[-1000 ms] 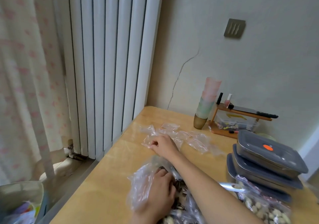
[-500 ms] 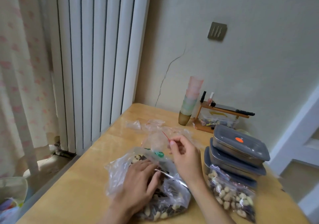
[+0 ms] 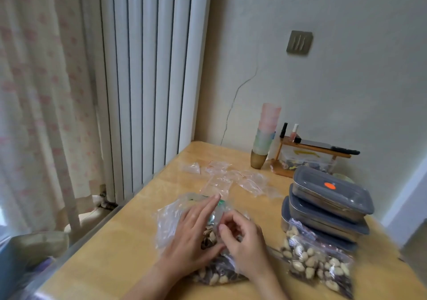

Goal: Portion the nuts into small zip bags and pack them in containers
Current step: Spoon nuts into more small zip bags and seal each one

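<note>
Both hands' fingers (image 3: pixel 223 227) pinch a clear small bag (image 3: pixel 218 215) over the crumpled nut bag (image 3: pixel 175 221).

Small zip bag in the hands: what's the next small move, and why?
Probably pull the small zip bag's mouth open. Both the left hand and right hand pinch it above the big bag of nuts, and it looks empty; whether the seal is parted can't be told.
</note>
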A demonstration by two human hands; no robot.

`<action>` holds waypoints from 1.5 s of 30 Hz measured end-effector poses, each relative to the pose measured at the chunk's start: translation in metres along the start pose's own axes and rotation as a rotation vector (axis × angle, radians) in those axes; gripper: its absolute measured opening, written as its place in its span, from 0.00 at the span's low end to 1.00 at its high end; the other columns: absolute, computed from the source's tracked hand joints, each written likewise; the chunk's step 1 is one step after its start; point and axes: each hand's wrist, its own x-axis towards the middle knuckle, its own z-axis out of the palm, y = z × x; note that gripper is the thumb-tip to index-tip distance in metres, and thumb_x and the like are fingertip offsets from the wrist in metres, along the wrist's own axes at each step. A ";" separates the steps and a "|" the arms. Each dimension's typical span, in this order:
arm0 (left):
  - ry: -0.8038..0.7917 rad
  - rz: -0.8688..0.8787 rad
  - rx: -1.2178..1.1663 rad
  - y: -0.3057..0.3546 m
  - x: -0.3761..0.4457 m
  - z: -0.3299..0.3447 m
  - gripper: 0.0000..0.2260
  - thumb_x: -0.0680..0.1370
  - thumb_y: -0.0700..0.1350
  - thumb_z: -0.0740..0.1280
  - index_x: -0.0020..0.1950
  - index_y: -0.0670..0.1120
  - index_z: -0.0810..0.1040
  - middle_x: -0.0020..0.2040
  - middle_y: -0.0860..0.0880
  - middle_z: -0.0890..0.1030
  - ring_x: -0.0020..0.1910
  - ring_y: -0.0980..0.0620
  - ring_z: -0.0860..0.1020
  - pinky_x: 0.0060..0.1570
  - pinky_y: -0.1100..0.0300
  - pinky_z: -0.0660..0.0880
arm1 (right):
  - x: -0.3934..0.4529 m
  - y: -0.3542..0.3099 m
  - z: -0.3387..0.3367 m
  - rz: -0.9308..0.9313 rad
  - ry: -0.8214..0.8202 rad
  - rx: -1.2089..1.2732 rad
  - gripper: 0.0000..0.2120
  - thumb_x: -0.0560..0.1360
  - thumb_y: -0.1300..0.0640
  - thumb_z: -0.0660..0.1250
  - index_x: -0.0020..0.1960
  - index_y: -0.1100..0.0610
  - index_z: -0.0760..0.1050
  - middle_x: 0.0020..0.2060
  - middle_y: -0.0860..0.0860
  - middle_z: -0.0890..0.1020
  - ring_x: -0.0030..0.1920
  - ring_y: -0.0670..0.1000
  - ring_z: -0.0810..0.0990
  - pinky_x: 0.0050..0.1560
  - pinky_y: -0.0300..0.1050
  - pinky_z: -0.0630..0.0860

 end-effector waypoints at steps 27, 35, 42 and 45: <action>-0.027 -0.179 -0.242 -0.005 -0.002 0.000 0.32 0.75 0.48 0.76 0.75 0.52 0.65 0.63 0.64 0.75 0.64 0.59 0.77 0.62 0.48 0.75 | -0.005 0.003 0.014 -0.049 0.229 -0.198 0.09 0.75 0.62 0.73 0.46 0.50 0.75 0.43 0.43 0.75 0.38 0.49 0.75 0.40 0.30 0.69; -0.074 -0.114 -0.197 -0.009 0.000 0.000 0.22 0.75 0.45 0.74 0.68 0.50 0.74 0.62 0.60 0.77 0.62 0.59 0.77 0.58 0.51 0.76 | -0.005 0.002 0.012 -0.186 0.078 -0.176 0.02 0.77 0.59 0.74 0.45 0.55 0.83 0.49 0.44 0.77 0.42 0.41 0.76 0.43 0.27 0.68; -0.098 -0.106 -0.231 -0.004 0.000 -0.001 0.14 0.77 0.47 0.65 0.62 0.47 0.72 0.56 0.56 0.76 0.53 0.54 0.77 0.51 0.49 0.75 | -0.009 0.003 0.015 -0.255 -0.004 -0.213 0.14 0.81 0.52 0.65 0.42 0.57 0.83 0.55 0.46 0.75 0.50 0.45 0.77 0.52 0.42 0.75; -0.145 -0.155 -0.260 -0.007 -0.003 0.000 0.23 0.74 0.44 0.70 0.66 0.50 0.67 0.59 0.57 0.75 0.56 0.55 0.77 0.53 0.49 0.76 | -0.011 0.001 0.016 -0.283 -0.082 -0.177 0.08 0.79 0.53 0.71 0.44 0.56 0.83 0.53 0.44 0.79 0.53 0.46 0.80 0.53 0.46 0.77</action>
